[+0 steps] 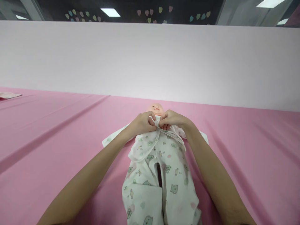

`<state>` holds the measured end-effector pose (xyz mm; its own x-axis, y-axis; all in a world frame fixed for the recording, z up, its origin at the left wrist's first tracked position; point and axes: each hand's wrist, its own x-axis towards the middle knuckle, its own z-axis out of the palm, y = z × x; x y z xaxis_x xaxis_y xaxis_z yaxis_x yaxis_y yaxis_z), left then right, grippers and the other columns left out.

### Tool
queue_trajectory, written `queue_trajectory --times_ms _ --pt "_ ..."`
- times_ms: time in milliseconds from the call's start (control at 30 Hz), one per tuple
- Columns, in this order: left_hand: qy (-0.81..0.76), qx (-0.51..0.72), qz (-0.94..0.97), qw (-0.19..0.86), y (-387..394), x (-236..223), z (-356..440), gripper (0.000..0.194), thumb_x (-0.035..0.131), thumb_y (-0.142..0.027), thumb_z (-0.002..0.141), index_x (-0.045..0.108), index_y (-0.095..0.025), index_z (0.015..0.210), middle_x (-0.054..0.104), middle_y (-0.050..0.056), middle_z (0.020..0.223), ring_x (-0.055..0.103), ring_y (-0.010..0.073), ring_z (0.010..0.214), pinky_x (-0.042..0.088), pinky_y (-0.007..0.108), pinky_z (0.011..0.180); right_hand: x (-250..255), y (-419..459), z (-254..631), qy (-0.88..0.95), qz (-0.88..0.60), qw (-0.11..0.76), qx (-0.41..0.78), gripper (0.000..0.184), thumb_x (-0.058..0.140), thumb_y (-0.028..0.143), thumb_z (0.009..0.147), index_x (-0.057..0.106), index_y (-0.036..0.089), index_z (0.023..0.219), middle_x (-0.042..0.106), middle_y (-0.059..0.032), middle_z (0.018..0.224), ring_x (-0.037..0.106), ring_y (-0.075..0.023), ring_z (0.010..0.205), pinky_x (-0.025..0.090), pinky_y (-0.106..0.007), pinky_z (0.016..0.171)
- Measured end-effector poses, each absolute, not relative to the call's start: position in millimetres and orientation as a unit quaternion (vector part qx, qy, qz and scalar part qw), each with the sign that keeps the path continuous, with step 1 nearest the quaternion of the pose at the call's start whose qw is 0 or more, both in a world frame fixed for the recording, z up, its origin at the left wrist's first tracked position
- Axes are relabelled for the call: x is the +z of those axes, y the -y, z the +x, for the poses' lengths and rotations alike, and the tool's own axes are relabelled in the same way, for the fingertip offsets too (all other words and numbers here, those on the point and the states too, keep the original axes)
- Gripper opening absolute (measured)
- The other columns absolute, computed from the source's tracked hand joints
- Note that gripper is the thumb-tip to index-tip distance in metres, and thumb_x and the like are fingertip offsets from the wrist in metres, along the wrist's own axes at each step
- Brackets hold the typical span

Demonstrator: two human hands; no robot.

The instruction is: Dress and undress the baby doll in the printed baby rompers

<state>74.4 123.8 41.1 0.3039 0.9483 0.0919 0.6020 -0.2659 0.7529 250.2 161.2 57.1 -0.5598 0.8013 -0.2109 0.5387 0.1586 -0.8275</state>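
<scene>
A baby doll (156,107) lies on its back, head toward the wall, dressed in a white jacket (146,144) and white trousers (173,184) printed with green bears. My left hand (145,121) pinches the jacket's front edge at the upper chest. Close beside it, my right hand (170,119) pinches the other edge, thumb and fingers pressed together. Between the two hands the jacket fronts meet; whatever fastener is there is mostly hidden by my fingers. A small round button (156,140) shows lower on the front. The jacket's lower flaps hang apart over the trousers.
A pink sheet (58,137) with long creases covers the surface under the doll. Behind it rises a plain white wall (150,62), with dark glass and heart stickers above. At the far left edge lies a flat pale pink item (9,95).
</scene>
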Motion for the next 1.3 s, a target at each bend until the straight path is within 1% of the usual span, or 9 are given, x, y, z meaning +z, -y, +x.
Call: queue_trajectory --times_ms 200,367,533,667,800,933,1033,1167,1300 --pt "-0.521 0.267 0.763 0.276 -122 39 75 0.018 0.056 -0.022 0.064 0.050 -0.021 0.080 0.064 -0.002 0.068 0.056 0.0132 0.060 0.040 0.022 0.051 52 -168 252 0.750 -0.434 0.132 0.481 0.007 0.062 0.019 0.066 0.062 0.012 0.065 0.061 -0.0011 0.060 0.058 -0.0085 0.057 0.050 -0.018 0.055" --pt "-0.539 0.240 0.789 0.168 -104 54 76 0.014 0.054 -0.029 0.071 0.059 -0.022 0.082 0.063 0.001 0.076 0.056 0.0159 0.066 0.038 0.024 0.051 75 -144 257 0.797 -0.504 0.132 0.305 0.016 0.064 0.022 0.066 0.057 0.013 0.055 0.060 -0.0038 0.055 0.059 -0.0128 0.053 0.049 -0.022 0.049" --pt "-0.469 0.128 0.831 0.271 -86 69 73 0.015 0.059 -0.034 0.069 0.067 -0.026 0.078 0.065 0.000 0.075 0.058 0.0157 0.066 0.041 0.023 0.052 98 -120 270 0.821 -0.484 0.000 0.304 0.020 0.067 0.030 0.064 0.059 0.014 0.055 0.063 -0.0048 0.057 0.060 -0.0151 0.052 0.049 -0.024 0.047" --pt "-0.452 0.116 0.830 0.307 -84 68 72 0.011 0.064 -0.028 0.063 0.068 -0.026 0.074 0.064 -0.001 0.070 0.057 0.0149 0.061 0.038 0.022 0.049 90 -121 272 0.814 -0.512 -0.041 0.271 0.021 0.069 0.029 0.060 0.056 0.014 0.051 0.062 -0.0045 0.053 0.060 -0.0165 0.049 0.047 -0.025 0.045" --pt "-0.447 0.124 0.833 0.302 -85 69 74 0.006 0.062 -0.028 0.066 0.063 -0.023 0.064 0.062 0.000 0.068 0.055 0.0140 0.060 0.038 0.022 0.048 77 -127 267 0.815 -0.507 -0.078 0.269 0.019 0.066 0.024 0.060 0.055 0.014 0.048 0.061 -0.0044 0.051 0.060 -0.0177 0.049 0.047 -0.026 0.045" --pt "-0.430 0.199 0.824 0.310 -86 72 78 0.012 0.058 -0.033 0.072 0.062 -0.022 0.069 0.062 0.000 0.070 0.056 0.0134 0.063 0.042 0.022 0.054 81 -125 270 0.840 -0.475 -0.061 0.256 0.010 0.057 0.014 0.063 0.058 0.015 0.053 0.060 -0.0029 0.052 0.059 -0.0157 0.050 0.044 -0.024 0.046" --pt "-0.430 0.241 0.796 0.351 -88 70 81 0.017 0.059 -0.037 0.073 0.063 -0.020 0.074 0.062 0.001 0.068 0.057 0.0139 0.062 0.044 0.024 0.056 94 -119 277 0.858 -0.415 0.007 0.301 0.008 0.057 0.018 0.070 0.061 0.015 0.063 0.063 -0.0023 0.062 0.059 -0.0136 0.058 0.045 -0.023 0.052" --pt "-0.421 0.222 0.770 0.425 -95 64 82 0.018 0.062 -0.036 0.070 0.064 -0.019 0.072 0.061 0.001 0.069 0.058 0.0145 0.065 0.049 0.027 0.061 102 -112 277 0.830 -0.378 0.100 0.398 0.013 0.058 0.026 0.076 0.063 0.014 0.073 0.063 -0.0025 0.071 0.060 -0.0119 0.067 0.050 -0.022 0.063" --pt "-0.409 0.220 0.744 0.480 -99 61 79 0.015 0.066 -0.034 0.068 0.064 -0.019 0.069 0.061 0.000 0.066 0.059 0.0143 0.066 0.050 0.026 0.061 95 -113 267 0.819 -0.387 0.074 0.417 0.012 0.059 0.024 0.076 0.066 0.014 0.074 0.066 -0.0035 0.075 0.061 -0.0113 0.067 0.052 -0.022 0.062"
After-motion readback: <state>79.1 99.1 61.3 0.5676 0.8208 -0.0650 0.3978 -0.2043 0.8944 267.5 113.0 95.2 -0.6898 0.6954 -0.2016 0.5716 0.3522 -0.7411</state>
